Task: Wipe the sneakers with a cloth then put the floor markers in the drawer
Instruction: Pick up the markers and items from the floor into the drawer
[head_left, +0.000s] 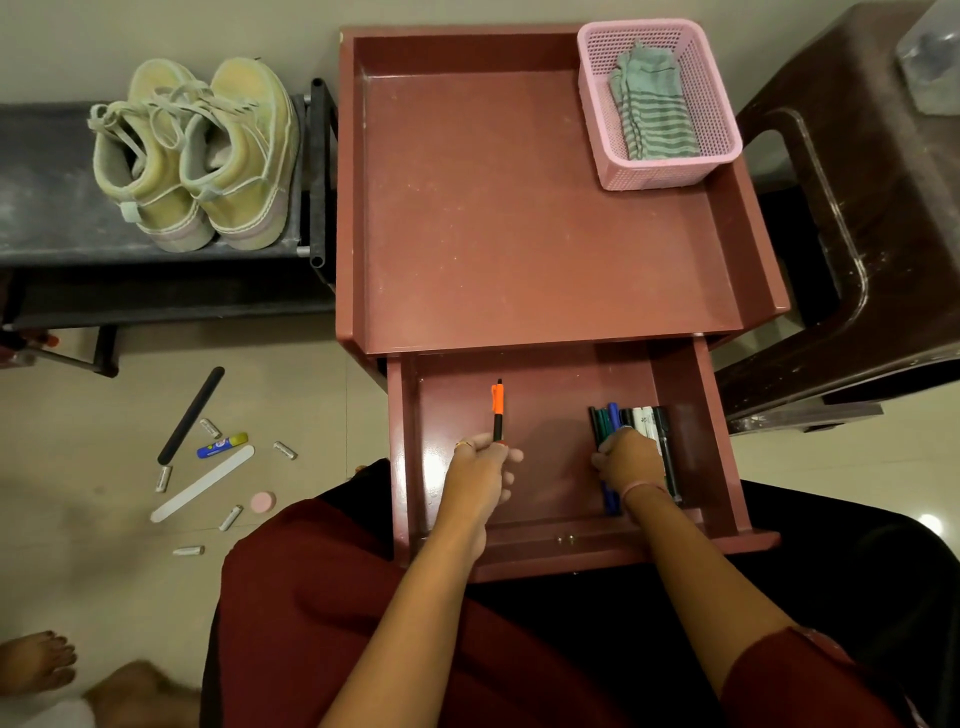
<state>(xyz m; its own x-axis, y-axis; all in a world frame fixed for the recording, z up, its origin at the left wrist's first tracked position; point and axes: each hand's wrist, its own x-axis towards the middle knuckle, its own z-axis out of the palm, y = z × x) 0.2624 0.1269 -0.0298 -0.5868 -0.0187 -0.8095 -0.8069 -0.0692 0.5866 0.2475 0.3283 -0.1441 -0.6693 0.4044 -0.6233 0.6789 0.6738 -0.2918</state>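
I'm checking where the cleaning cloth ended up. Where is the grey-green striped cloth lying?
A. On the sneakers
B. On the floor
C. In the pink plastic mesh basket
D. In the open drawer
C: the grey-green striped cloth lies folded inside the pink plastic mesh basket, which stands on the red-brown cabinet top, away from the open drawer.

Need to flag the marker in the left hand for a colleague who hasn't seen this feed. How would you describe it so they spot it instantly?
Find the open drawer pulled out below the red-brown cabinet top. Over its left half, the left hand pinches one marker pointing away from the person. It alone has an orange body and stands by itself; the dark and white markers lie bunched at the right under the right hand.
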